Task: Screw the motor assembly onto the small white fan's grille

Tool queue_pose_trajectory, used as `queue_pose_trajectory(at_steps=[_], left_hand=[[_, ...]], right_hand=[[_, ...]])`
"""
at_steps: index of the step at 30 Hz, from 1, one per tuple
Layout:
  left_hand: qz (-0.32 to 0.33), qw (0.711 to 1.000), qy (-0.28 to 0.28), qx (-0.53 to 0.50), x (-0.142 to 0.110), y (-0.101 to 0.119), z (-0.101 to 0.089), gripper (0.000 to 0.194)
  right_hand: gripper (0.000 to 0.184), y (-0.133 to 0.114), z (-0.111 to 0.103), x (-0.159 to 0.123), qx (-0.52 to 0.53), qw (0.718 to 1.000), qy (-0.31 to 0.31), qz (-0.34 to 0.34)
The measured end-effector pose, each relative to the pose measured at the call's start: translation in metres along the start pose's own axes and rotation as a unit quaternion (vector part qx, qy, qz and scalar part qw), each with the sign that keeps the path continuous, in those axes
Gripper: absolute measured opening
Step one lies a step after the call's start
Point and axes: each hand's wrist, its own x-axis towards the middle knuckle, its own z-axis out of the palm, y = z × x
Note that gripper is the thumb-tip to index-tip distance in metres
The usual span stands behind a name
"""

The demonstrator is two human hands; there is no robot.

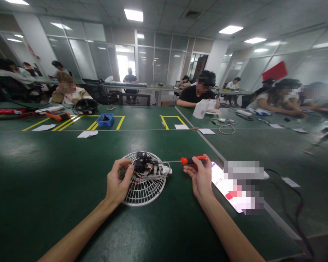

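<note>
A round white fan grille (146,194) lies on the green table in front of me. On top of it rests a black motor assembly (142,163) with red and grey wires. My left hand (119,178) grips the left side of this assembly between thumb and fingers. In my right hand (200,173) is a screwdriver (192,160) with a red and black handle, held level. Its thin shaft points left, and the tip meets the right side of the assembly; the exact contact spot is too small to make out.
Right of my right hand lies a lit phone (226,189). A blue bin (105,120) with dark parts stands further back, near yellow tape markings and paper slips (87,134). Across the table a person (198,92) handles a white housing (203,108). A cable (226,125) lies nearby.
</note>
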Motion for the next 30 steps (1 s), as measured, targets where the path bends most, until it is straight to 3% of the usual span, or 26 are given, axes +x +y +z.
queue_pose_trajectory(at_steps=[5, 13, 18, 25, 30], left_hand=[[0.019, 1.000, 0.004, 0.018, -0.0028, -0.0065, 0.0004, 0.016], [0.016, 1.000, 0.001, 0.025, -0.0045, -0.0085, 0.0001, 0.017], [0.014, 1.000, 0.001, 0.020, -0.0051, -0.0071, -0.0002, 0.018], [0.008, 1.000, 0.021, 0.009, -0.0047, -0.0058, 0.0013, 0.023], [0.016, 1.000, -0.003, 0.015, -0.0026, -0.0030, 0.0007, 0.025]], right_hand=[[0.080, 0.0011, -0.0001, 0.0006, -0.033, 0.999, -0.006, 0.005], [0.048, 0.0056, -0.0036, 0.0019, 0.060, 0.998, -0.008, 0.009], [0.054, 0.0022, -0.0030, 0.0029, 0.039, 0.999, -0.012, -0.004], [0.076, 0.0032, -0.0034, 0.0057, -0.037, 0.999, 0.017, 0.025], [0.046, 0.0046, -0.0055, 0.0062, -0.002, 1.000, 0.002, 0.013]])
